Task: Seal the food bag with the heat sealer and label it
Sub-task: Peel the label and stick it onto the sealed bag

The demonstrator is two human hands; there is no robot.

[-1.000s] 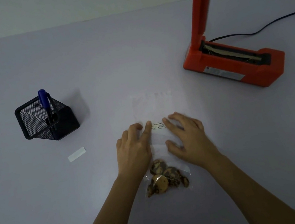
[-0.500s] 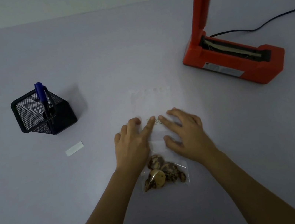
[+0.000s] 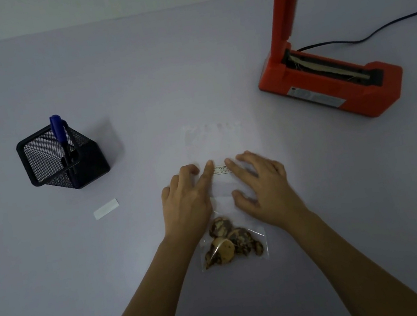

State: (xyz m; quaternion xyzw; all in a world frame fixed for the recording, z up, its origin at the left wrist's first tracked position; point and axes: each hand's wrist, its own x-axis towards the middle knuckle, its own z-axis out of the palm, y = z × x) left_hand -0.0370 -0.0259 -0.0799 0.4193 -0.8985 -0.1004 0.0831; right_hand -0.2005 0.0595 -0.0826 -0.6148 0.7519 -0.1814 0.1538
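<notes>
The bag (image 3: 217, 153) lies mid-table (image 3: 132, 74), toward the front edge, with food (image 3: 228, 242) in its near end. The left hand (image 3: 186, 203) and right hand (image 3: 262, 187) rest on it, flanking the label (image 3: 221, 170). The sealer (image 3: 333, 87) stands back right, its cord (image 3: 374, 32) behind. The holder (image 3: 45, 160), pen (image 3: 59, 133) inside, sits left, with a strip (image 3: 105, 208) before it.

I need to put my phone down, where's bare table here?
Bare table between the pen holder and the heat sealer, beyond the bag; also near left, below the paper strip. Crowded at the bag, where the left hand and right hand press.
</notes>
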